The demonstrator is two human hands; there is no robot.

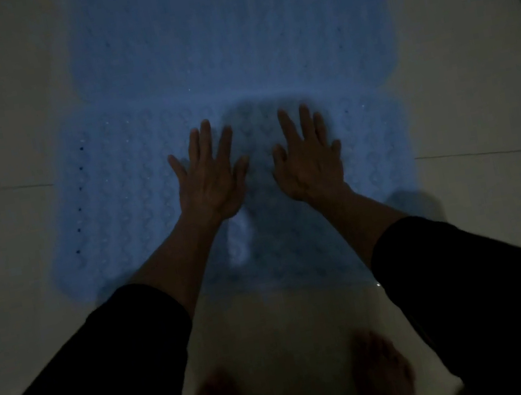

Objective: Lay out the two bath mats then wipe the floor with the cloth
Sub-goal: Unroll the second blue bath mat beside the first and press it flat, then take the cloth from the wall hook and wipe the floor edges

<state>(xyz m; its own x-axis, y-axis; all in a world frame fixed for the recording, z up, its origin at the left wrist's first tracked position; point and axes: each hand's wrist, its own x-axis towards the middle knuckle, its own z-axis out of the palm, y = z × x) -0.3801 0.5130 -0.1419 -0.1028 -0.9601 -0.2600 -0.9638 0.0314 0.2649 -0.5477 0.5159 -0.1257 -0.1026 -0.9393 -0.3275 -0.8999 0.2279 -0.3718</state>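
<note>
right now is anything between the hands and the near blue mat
Nothing visible. The left hand and right hand are spread open, palms down, over the near bath mat, with no object between. The light is too dim to tell if they touch it. No cloth shows.

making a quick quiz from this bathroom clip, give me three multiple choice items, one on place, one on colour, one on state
1. Where are both hands?
A. over the near mat
B. on the bare tiles
C. at the floor drain

2. What colour are the mats?
A. red
B. blue
C. green

3. How are the hands?
A. fists
B. gripping a cloth
C. open, fingers spread

Answers:
1 A: the left hand and right hand are over the near mat, below the far mat.
2 B: both mats look blue.
3 C: fingers are spread, holding nothing.
</note>
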